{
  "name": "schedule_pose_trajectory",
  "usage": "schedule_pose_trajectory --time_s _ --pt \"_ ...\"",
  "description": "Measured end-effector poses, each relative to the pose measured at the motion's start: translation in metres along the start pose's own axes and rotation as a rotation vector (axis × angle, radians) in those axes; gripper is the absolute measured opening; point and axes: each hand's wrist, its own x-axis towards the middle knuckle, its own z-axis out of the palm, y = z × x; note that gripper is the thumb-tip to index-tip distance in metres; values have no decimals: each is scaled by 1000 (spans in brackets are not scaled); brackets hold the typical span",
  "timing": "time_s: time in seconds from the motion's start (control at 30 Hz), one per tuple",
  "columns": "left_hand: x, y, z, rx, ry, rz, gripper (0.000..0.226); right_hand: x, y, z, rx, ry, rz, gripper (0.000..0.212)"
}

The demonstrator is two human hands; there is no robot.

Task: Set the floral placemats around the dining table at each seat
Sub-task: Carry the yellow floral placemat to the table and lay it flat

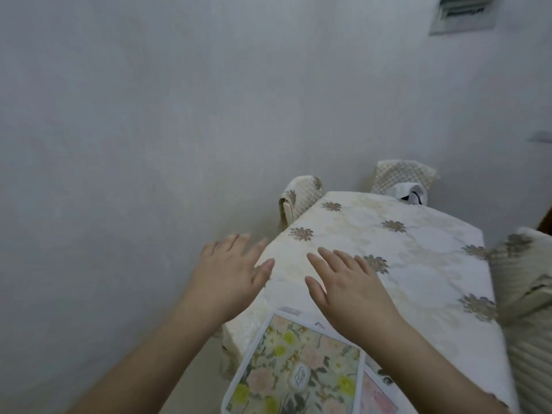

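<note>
A stack of floral placemats [294, 363] lies on the near end of the dining table [418, 255], which wears a white cloth with brown flower motifs. The top mat shows pink and yellow flowers inside a white border; a pinker mat [377, 395] peeks out beneath it at the right. My left hand [231, 270] hovers flat, fingers spread, over the table's left edge. My right hand [349, 286] hovers flat over the cloth just beyond the stack, its wrist above the top mat's far corner. Neither hand holds anything.
Covered chairs stand around the table: one at the far left corner [301, 195], one at the far end [403, 177], one along the right side [525, 294]. A pale wall [149, 144] runs close along the table's left side.
</note>
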Motion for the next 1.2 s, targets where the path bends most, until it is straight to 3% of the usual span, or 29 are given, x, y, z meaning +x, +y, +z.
schedule_pose_trajectory --time_s 0.2,0.33,0.73,1.0,1.2 --pt "41 35 55 -67 -55 151 84 -7 39 44 -36 -29 152 53" --pt "54 43 85 -84 -66 210 67 -6 49 73 -33 -13 174 53" --pt "81 26 178 -161 -66 466 64 -12 34 135 -55 -79 374 55" --pt "56 -1 266 -172 -294 567 68 -48 11 191 -6 -192 601 59" --pt "31 -1 315 -163 -450 605 69 -92 -4 247 97 -412 698 57"
